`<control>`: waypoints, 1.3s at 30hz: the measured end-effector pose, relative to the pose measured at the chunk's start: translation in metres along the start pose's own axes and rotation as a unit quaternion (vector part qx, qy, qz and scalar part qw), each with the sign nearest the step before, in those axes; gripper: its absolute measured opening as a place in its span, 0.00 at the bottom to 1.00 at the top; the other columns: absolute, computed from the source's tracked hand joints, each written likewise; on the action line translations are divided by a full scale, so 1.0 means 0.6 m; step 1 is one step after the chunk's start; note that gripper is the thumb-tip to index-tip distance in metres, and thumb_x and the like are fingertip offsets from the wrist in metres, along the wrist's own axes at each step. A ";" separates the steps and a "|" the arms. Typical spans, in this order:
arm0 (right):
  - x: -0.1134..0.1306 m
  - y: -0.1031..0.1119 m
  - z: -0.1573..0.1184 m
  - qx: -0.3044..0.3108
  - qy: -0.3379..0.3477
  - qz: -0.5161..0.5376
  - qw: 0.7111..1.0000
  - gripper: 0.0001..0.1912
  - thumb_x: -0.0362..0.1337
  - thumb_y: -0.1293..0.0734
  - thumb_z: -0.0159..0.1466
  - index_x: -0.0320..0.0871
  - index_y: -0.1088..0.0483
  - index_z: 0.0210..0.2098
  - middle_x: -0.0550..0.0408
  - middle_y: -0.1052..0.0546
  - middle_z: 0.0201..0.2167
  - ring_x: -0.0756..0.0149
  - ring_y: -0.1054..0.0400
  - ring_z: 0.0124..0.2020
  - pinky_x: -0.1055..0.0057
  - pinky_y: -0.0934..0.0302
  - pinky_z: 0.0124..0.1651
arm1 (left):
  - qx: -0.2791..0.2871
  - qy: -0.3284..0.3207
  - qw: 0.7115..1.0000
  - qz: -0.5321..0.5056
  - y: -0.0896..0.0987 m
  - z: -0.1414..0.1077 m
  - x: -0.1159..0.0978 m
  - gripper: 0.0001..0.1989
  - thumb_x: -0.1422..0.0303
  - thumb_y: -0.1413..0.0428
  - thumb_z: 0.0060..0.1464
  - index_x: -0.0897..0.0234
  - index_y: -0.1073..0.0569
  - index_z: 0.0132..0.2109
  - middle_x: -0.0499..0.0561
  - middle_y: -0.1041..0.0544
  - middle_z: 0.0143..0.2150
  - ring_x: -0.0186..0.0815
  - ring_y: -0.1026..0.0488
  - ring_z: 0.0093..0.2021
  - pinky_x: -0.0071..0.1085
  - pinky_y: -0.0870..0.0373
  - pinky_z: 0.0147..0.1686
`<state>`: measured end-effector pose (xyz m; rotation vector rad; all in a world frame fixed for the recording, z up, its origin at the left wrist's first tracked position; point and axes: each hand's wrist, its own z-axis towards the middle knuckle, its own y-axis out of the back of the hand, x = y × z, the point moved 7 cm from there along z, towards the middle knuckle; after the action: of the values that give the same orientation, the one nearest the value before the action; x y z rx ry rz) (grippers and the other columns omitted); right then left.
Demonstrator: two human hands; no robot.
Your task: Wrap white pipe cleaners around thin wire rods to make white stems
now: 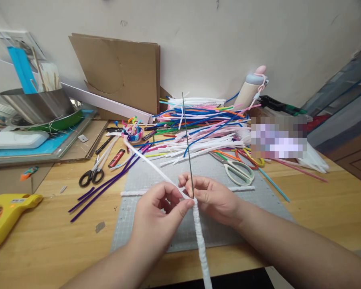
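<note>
A thin dark wire (187,140) stands nearly upright at the middle, its lower part covered by a tight white fuzzy wrapping (201,241) that runs down past the bottom edge. From the top of the wrapping a loose white pipe cleaner (150,162) stretches up and to the left. My left hand (156,212) pinches the pipe cleaner between thumb and fingertips where it meets the wire. Facing it, my right hand (216,198) is closed around the wire just above the wrapping; its fingers partly hide that spot. Beneath both hands lies a grey cutting mat (150,228) with another white pipe cleaner (126,194) across it.
Many coloured pipe cleaners (204,116) are heaped at the back. Green-handled scissors (239,172) lie right, black-handled scissors (92,176) left. A yellow glue gun (12,208) is at far left, below a metal bowl (42,106). Cardboard (132,76) and a bottle (249,90) stand against the wall.
</note>
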<state>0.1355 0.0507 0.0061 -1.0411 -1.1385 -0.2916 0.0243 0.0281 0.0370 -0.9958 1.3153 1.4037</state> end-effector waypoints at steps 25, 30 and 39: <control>0.003 -0.015 -0.005 0.036 -0.018 0.058 0.998 0.09 0.39 0.30 0.56 0.40 0.30 0.27 0.56 0.41 0.35 0.69 0.45 0.36 0.75 0.50 0.42 | -0.017 -0.385 0.888 0.251 -0.003 -0.039 -0.065 0.13 0.83 0.45 0.49 0.65 0.27 0.40 0.52 0.24 0.38 0.33 0.27 0.38 0.28 0.29 0.36; -0.001 -0.013 -0.004 0.024 -0.021 0.045 0.998 0.10 0.40 0.29 0.55 0.41 0.30 0.27 0.56 0.40 0.34 0.69 0.45 0.35 0.75 0.47 0.40 | 0.016 -0.349 0.906 0.240 -0.019 -0.044 -0.053 0.12 0.81 0.46 0.50 0.64 0.28 0.41 0.53 0.24 0.39 0.33 0.27 0.40 0.28 0.29 0.40; -0.001 -0.002 -0.001 0.014 -0.013 -0.007 1.000 0.08 0.39 0.31 0.57 0.40 0.30 0.29 0.56 0.41 0.37 0.72 0.43 0.33 0.76 0.45 0.33 | 0.073 -0.082 0.993 0.045 -0.020 -0.014 -0.020 0.05 0.70 0.45 0.52 0.65 0.24 0.31 0.53 0.21 0.31 0.35 0.25 0.33 0.31 0.29 0.35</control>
<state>0.1345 0.0494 0.0060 -1.0160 -1.1714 -0.2736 0.0385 0.0184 0.0451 -0.7171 1.3315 1.4038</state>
